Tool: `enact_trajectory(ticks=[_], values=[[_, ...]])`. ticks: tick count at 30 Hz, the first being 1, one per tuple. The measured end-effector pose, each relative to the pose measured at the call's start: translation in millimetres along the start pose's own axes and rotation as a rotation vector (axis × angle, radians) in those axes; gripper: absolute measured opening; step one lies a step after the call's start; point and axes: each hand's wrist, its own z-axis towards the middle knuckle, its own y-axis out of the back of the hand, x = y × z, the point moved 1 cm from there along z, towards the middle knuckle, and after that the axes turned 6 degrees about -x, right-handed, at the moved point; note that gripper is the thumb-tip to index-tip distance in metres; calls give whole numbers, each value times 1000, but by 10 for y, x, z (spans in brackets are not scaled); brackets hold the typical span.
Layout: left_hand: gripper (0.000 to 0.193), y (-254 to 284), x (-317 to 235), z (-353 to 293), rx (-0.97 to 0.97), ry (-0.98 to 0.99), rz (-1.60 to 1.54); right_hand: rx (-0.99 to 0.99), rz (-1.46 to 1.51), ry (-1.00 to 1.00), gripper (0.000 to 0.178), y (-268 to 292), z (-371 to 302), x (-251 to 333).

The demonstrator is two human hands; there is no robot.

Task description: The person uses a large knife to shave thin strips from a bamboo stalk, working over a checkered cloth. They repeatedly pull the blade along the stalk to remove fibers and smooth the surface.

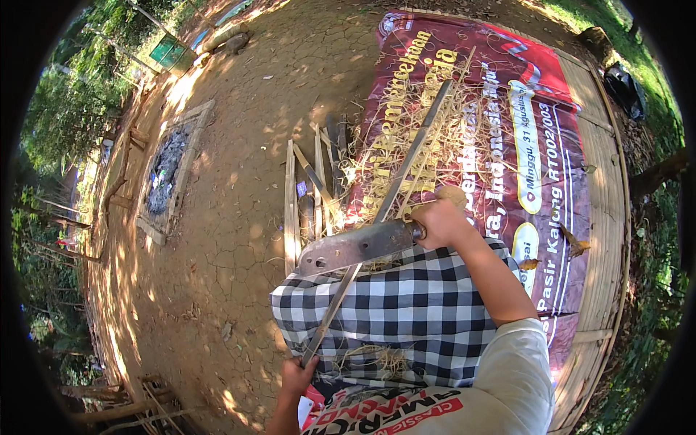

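We are grasping the lower end of a long, narrow strip (415, 152) in the left hand (296, 375), its fingers closing around it. From that hand the strip is slanting forward and to the right, over a black-and-white checkered cloth (406, 297), passing under a broad dark blade (348, 250) and extending beyond the right hand (444, 221). We are clenching the right hand around the handle of this blade, which is pointing left from the fist and lying across the strip.

Beyond the right fist, pale curled shavings (442, 123) are lying scattered over a maroon banner (551, 152). The banner is covering much of a slatted platform (605, 167), whose bare edge is showing to the fist's right. Forward and left of the right hand, several cut lengths (290, 210) are lying close together. Well ahead and left of the left hand, a framed ash pit (168, 170) is sitting in cracked brown ground (225, 268), and a green drum (172, 54) is standing farther off.
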Motion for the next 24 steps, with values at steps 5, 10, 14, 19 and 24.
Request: enact_trajectory(ticks=[5, 10, 14, 19, 24], values=[[37, -37, -9, -33, -32, 31, 11, -190, -113, -570, 25, 327, -126, -633], [37, -25, 49, 13, -89, 15, 184, -493, 112, -900, 26, 368, -477, -1114], [36, -116, 251, 39, -102, -8, 86, -563, 351, -867, 16, 364, -621, -1195], [35, -134, 208, -28, -158, -48, 5, -537, 626, -821, 8, 382, -457, -840], [34, -196, 384, 7, -188, -102, 6, -383, 678, -521, 13, 400, -353, -500]])
